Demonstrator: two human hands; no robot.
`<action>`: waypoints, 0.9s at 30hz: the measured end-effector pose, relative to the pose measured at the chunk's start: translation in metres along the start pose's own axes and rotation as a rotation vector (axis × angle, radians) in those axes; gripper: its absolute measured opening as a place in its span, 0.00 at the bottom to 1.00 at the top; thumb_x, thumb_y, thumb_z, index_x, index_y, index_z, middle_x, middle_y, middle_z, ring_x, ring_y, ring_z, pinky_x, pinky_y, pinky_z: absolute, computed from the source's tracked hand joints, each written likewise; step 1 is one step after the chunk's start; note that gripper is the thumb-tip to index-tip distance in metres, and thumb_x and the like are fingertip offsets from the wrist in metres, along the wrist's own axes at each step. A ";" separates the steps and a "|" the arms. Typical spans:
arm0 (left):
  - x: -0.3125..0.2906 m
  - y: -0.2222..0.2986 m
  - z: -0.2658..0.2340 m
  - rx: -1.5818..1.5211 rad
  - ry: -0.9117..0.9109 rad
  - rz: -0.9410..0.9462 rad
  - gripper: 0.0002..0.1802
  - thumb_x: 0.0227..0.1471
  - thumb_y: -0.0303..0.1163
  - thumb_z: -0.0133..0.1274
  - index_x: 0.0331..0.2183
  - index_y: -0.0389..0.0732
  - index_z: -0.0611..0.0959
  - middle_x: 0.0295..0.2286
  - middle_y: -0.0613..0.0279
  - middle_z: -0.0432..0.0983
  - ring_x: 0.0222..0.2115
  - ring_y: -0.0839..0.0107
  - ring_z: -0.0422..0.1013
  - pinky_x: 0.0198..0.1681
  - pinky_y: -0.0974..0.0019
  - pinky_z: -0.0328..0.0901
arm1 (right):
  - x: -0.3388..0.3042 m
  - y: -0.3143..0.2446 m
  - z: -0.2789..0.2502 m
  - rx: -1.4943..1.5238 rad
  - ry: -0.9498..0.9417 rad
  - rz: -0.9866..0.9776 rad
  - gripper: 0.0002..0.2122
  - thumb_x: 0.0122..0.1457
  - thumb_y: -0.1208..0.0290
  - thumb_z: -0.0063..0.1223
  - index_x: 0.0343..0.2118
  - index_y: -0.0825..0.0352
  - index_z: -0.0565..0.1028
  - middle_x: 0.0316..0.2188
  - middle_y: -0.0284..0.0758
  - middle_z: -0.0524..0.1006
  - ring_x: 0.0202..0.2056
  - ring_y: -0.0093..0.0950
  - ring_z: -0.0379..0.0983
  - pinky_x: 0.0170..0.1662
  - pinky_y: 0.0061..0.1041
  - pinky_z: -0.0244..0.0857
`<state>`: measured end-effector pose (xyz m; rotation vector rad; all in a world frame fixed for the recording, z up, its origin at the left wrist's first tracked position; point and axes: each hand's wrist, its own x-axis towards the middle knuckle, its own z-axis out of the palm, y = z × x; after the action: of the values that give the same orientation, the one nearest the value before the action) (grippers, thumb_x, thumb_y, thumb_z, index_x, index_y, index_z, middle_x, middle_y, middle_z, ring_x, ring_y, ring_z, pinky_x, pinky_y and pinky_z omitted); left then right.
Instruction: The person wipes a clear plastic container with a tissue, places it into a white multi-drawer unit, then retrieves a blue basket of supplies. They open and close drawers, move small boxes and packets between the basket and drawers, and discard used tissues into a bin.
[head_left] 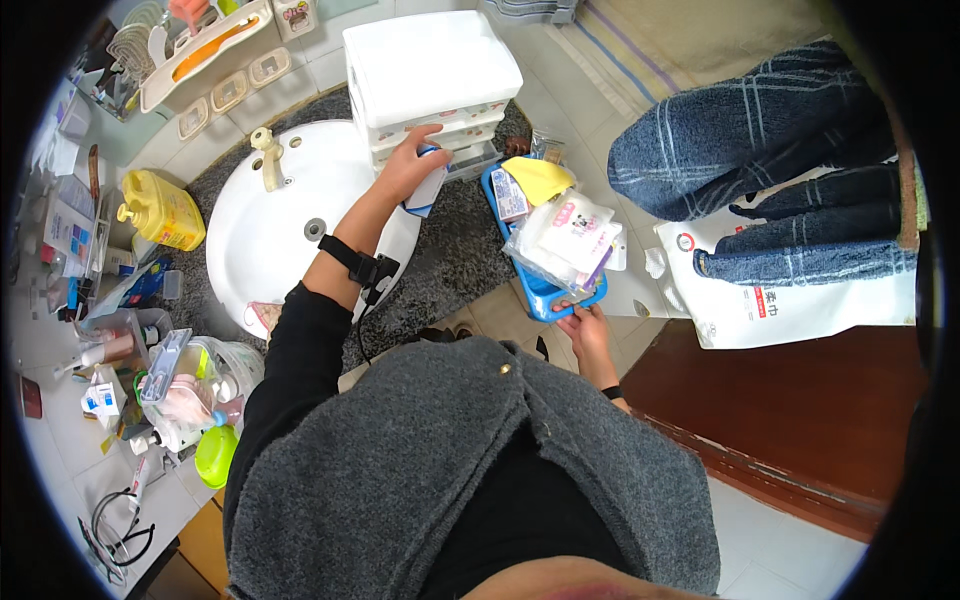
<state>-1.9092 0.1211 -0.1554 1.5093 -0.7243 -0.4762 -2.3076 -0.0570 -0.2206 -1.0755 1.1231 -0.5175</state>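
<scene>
My left hand (405, 168) reaches over the sink's edge with its fingers closed on a small blue-and-white box (429, 185). Just beyond it stands a white drawer unit (435, 75), and its lowest drawer (472, 160) looks partly pulled out. My right hand (584, 332) grips the near end of a blue plastic basket (535, 297). In the basket lie a yellow cloth-like piece (538, 178), a white pack with pink print (575, 228) and a small printed box (508, 196). The thumb of my right hand shows at the rim; its other fingers are partly hidden underneath.
A white washbasin (250, 235) with a cream tap (267, 160) is set in the dark speckled counter (450, 255). To the left are a yellow pump jug (160, 212) and cluttered containers (190, 380). Blue checked towels (750, 130) hang at right above a brown wooden panel (760, 420).
</scene>
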 end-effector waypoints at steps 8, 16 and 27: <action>0.024 -0.017 -0.023 -0.042 0.026 0.018 0.37 0.44 0.43 0.59 0.54 0.38 0.70 0.35 0.55 0.75 0.37 0.64 0.73 0.40 0.64 0.67 | 0.006 0.004 0.030 0.092 0.030 0.002 0.14 0.62 0.80 0.38 0.50 0.70 0.61 0.38 0.43 0.76 0.36 0.36 0.79 0.35 0.31 0.76; 0.007 -0.005 -0.026 -0.191 -0.003 -0.050 0.35 0.46 0.40 0.58 0.54 0.37 0.69 0.36 0.55 0.75 0.36 0.66 0.72 0.39 0.66 0.67 | -0.006 -0.002 0.050 0.107 0.028 -0.022 0.16 0.63 0.80 0.37 0.53 0.67 0.57 0.36 0.44 0.77 0.36 0.38 0.79 0.37 0.35 0.77; -0.022 0.010 -0.019 -0.743 -0.119 -0.317 0.22 0.56 0.46 0.50 0.45 0.39 0.73 0.34 0.55 0.74 0.31 0.62 0.75 0.35 0.58 0.73 | -0.020 0.013 0.046 0.037 -0.071 0.085 0.21 0.64 0.69 0.43 0.57 0.68 0.55 0.42 0.45 0.74 0.41 0.39 0.77 0.40 0.37 0.74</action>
<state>-1.9138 0.1505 -0.1466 0.8912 -0.3276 -0.9607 -2.2762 -0.0161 -0.2206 -1.0025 1.0879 -0.4283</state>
